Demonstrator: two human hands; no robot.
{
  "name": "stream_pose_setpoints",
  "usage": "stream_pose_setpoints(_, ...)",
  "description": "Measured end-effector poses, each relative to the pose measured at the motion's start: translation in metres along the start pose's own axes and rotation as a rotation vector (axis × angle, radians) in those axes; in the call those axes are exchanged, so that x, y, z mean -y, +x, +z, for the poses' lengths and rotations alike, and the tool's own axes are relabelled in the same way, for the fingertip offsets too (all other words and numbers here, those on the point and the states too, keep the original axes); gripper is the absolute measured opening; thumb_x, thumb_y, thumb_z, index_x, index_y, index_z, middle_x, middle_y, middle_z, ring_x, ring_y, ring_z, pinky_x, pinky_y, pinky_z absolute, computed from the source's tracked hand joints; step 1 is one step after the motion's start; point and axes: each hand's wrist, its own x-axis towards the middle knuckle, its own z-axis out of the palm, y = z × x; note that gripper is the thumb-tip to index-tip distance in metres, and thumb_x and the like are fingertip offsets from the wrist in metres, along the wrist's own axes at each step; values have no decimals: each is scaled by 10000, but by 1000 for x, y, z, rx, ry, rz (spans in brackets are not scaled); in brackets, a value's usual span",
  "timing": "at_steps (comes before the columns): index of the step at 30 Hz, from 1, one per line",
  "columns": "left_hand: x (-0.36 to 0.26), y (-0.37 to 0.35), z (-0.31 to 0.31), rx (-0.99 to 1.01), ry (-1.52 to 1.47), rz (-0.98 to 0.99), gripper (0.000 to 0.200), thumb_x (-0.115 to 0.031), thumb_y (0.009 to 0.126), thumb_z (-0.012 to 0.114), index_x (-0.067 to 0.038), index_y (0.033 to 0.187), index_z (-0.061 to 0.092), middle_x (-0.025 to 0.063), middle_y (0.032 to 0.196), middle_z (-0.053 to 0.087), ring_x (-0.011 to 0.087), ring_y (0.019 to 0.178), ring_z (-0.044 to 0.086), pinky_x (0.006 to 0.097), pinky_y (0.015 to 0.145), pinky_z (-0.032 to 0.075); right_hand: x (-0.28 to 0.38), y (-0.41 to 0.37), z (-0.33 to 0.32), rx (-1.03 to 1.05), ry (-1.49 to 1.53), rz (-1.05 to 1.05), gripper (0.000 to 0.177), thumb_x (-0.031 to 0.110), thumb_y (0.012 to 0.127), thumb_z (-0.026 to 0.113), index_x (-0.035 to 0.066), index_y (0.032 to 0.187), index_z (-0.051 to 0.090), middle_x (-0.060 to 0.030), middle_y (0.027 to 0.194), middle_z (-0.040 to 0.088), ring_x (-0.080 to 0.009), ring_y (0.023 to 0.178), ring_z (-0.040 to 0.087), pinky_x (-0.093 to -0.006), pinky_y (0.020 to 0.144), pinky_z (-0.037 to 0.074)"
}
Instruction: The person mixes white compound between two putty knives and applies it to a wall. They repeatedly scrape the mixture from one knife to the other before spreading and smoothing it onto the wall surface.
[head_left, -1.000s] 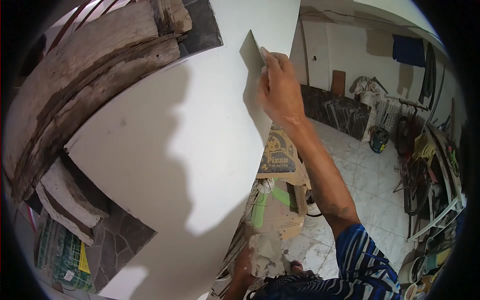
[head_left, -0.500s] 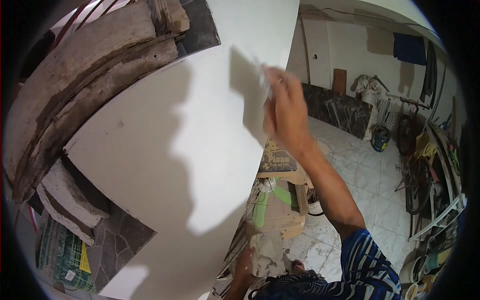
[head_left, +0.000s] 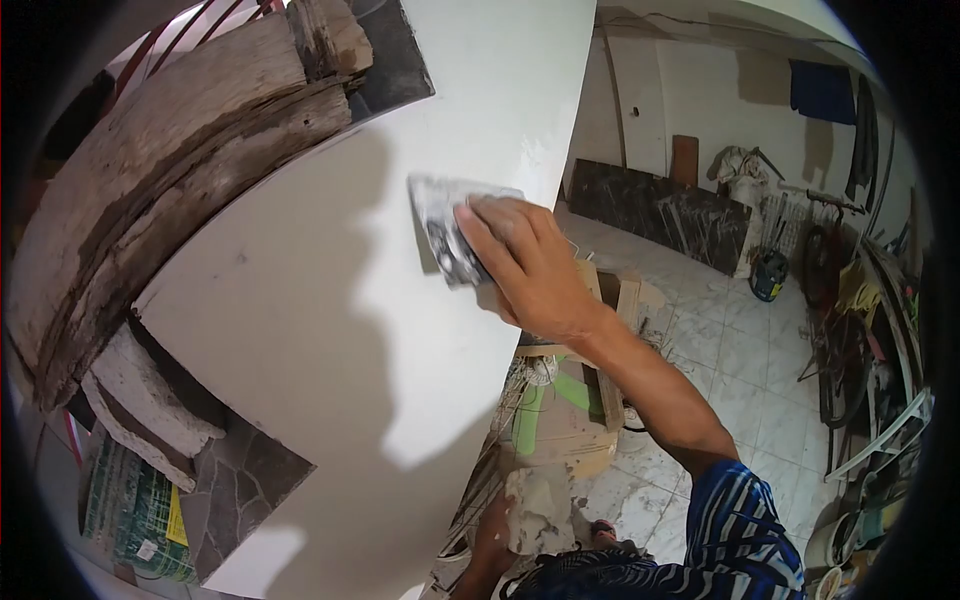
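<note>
My right hand (head_left: 535, 265) is closed round a grey metal putty scraper (head_left: 450, 235), its blade smeared with pale compound. The blade lies against or very near the white wall surface (head_left: 300, 260), close to its right edge. A wet-looking patch of compound (head_left: 530, 155) shows on the wall above the hand. Low in the view, my left hand (head_left: 490, 535) grips a board loaded with grey-white filler (head_left: 538, 510). Its fingers are partly hidden by the board.
Curved wooden beams (head_left: 170, 170) and a dark stone-patterned panel (head_left: 245, 485) border the wall at left. Behind my right arm lie cardboard boxes (head_left: 570, 450) on the tiled floor (head_left: 740, 350). Further back stand a dark slab (head_left: 660, 215), a bucket (head_left: 768, 275) and a bicycle (head_left: 835, 370).
My right hand has moved left and slightly down from the wall's right edge, and the scraper now faces the wall flatter. My left hand has hardly moved.
</note>
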Motion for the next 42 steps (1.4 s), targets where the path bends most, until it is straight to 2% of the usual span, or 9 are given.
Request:
stream_pose_setpoints(3,2,2,2,22,2,24,479,-273,1016,446,-24,1425,445,147,1298,594,270,1123,640,417,949,543,-18,-1,-18,1,1,-51,786,10,654,692,-13,1411,479,-185,1241,544,-380,1161,534,-477,974,444)
stream_pose_setpoints(8,13,11,-12,53,-15,-2,461,-239,967,541,-19,1370,502,142,1248,627,248,1062,667,396,916,554,-57,35,-13,-182,-88,511,555,-9,771,650,-68,1312,537,-219,1180,570,-384,1055,564,-445,893,502)
stream_pose_setpoints(10,10,5,-6,63,418,147,471,-209,994,464,-16,1423,443,162,1309,584,288,1130,634,428,956,537,-66,46,-8,-127,-107,628,495,0,803,636,-97,1280,543,-234,1161,564,-390,1023,563,-436,866,515)
stream_pose_setpoints(16,12,2,-1,42,608,254,486,-190,1010,415,-15,1462,399,177,1355,553,317,1188,605,451,996,515,-24,57,5,-162,-75,426,475,-60,820,568,-101,1290,516,-248,1175,552,-405,1043,557,-461,903,488)
stream_pose_setpoints(20,20,18,-15,32,36,17,486,-208,1015,413,-24,1464,402,170,1355,556,311,1187,608,441,990,519,10,35,0,-67,19,123,607,-16,728,642,-69,1318,512,-214,1213,554,-382,1111,531,-468,946,463)
stream_pose_setpoints(22,12,7,-6,88,446,198,488,-219,1015,418,-27,1463,406,164,1352,561,303,1182,611,435,982,525,9,20,-8,1,63,-34,649,-7,705,658,-39,1337,516,-196,1238,558,-371,1136,534,-463,971,447)
stream_pose_setpoints(26,13,12,-3,-27,-6,6,490,-234,1016,428,-29,1461,413,155,1344,571,287,1171,619,425,967,535,-12,16,-21,-141,63,32,659,-32,708,667,6,1351,530,-177,1239,576,-367,1129,557,-456,961,460)
stream_pose_setpoints(32,10,7,2,-86,-6,-40,478,-226,1032,399,-30,1468,407,149,1353,568,291,1175,614,428,978,527,-44,49,-7,-218,-89,524,445,-32,891,561,-40,1334,526,-235,1221,562,-371,1101,572,-422,916,507)
stream_pose_setpoints(42,14,8,-7,-27,6,-19,503,-262,1030,426,-34,1477,391,153,1372,557,275,1181,606,419,990,513,18,10,-2,-45,70,90,609,-68,759,614,-12,1360,530,-207,1283,557,-362,1151,554,-464,953,470)
